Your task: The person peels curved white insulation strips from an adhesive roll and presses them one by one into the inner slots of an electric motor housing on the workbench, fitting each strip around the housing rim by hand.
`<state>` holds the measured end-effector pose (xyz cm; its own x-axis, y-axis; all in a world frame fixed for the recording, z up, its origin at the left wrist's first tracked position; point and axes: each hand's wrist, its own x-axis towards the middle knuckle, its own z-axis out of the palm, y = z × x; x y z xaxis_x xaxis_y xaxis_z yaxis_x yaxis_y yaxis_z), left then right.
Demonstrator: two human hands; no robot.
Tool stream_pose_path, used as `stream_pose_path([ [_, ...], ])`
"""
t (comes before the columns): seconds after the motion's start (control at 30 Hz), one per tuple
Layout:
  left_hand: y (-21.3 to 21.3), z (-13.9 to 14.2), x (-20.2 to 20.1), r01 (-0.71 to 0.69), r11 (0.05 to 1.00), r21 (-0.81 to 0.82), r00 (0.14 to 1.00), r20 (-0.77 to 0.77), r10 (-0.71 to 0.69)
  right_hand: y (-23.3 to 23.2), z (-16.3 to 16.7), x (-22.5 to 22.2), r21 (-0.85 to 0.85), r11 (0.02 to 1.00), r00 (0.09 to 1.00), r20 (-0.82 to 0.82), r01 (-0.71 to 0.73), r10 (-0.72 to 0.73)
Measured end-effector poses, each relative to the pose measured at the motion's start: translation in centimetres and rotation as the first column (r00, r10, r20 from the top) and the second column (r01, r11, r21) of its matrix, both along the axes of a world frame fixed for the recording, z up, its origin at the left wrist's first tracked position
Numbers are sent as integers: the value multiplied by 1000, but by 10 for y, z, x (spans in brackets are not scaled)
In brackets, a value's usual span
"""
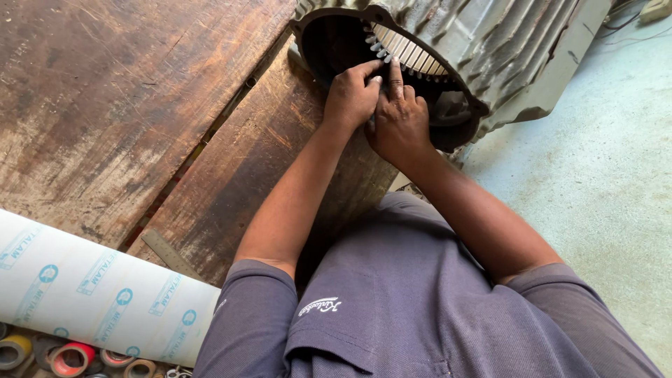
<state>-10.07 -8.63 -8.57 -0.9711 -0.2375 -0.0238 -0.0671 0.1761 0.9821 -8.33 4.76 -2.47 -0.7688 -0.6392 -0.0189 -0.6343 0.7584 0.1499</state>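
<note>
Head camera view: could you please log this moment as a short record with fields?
left hand: fingertips at the slotted inner ring of the motor housing
right hand: beside the left, index finger up on the white slot liners
housing: ribbed grey metal, lying on its side, open end facing the person
surface: worn wooden table
nearby: white printed roll; tape rolls

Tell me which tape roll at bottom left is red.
The second roll from the left, beside the yellowish one; the rolls right of it look brownish or tan.
</note>
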Motion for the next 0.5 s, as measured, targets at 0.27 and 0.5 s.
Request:
stream_pose_path([
  [0.27,7,-13,-5,-36,999,24,999,36,35,1,-6,-9,-20,1000,1000,1,-24,24],
  [0.5,2,9,-2,-49,999,5,999,-12,49,5,30,13,-116,976,982,-62,-183,177],
])
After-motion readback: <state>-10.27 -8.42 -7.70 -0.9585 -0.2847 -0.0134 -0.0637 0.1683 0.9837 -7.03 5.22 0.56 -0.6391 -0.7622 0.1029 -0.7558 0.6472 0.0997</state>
